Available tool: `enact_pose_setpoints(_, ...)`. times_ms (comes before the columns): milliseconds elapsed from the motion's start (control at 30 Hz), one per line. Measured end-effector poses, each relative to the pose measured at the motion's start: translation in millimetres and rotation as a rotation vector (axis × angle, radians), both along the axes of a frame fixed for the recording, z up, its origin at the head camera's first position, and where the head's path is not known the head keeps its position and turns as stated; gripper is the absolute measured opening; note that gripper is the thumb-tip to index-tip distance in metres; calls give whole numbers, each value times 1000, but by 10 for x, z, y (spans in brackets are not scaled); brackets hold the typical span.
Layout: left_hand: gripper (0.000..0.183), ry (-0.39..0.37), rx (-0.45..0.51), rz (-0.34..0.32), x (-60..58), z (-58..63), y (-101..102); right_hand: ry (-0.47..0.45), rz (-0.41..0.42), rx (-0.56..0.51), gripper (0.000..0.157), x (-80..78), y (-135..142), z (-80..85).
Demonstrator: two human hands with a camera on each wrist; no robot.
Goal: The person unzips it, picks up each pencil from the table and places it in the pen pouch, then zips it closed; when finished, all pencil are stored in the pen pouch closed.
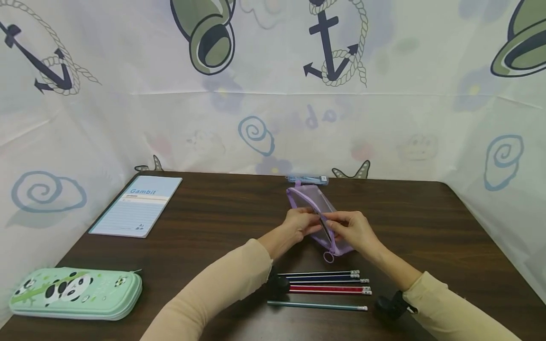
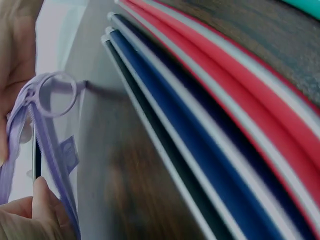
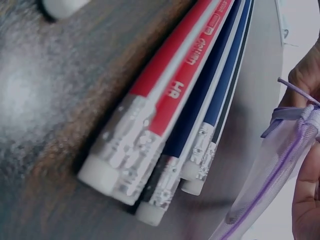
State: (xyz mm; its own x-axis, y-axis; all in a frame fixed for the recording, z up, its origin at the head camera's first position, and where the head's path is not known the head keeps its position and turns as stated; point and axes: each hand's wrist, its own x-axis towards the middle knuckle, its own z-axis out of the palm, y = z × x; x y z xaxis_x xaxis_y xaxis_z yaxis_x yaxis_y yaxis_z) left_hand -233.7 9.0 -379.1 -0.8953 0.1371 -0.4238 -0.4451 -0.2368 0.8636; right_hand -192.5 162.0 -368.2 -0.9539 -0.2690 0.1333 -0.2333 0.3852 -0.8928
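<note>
A purple mesh pencil pouch (image 1: 314,196) lies unzipped on the table, its ring pull (image 1: 328,257) towards me. My left hand (image 1: 297,223) is at the left side of its opening. In the left wrist view, that hand's finger and thumb pinch the end of a thin dark pencil (image 2: 37,157) between the two zipper edges. From the other side, my right hand (image 1: 351,230) grips the pouch's right zipper edge; the right wrist view shows its thumb by the mesh (image 3: 272,172). Some fingertips of both hands are hidden by the pouch.
Nearer me lie several eraser-tipped pencils: dark and blue ones (image 1: 320,277), red ones (image 1: 328,290) and a green one (image 1: 317,306). A panda pencil case (image 1: 77,293) sits at the front left, a notebook (image 1: 135,206) at the back left. Behind the pouch is a blue packet (image 1: 308,180).
</note>
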Motion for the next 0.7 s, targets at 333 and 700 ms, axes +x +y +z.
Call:
enact_pose_setpoints(333,45,40,-30,23,10,-70,76,21,-41,-3,26,-1,-2,14)
enact_pose_setpoints(700,29,158,-221,-469,276,-6,-330,76,-112,34,25,-87,153,-6)
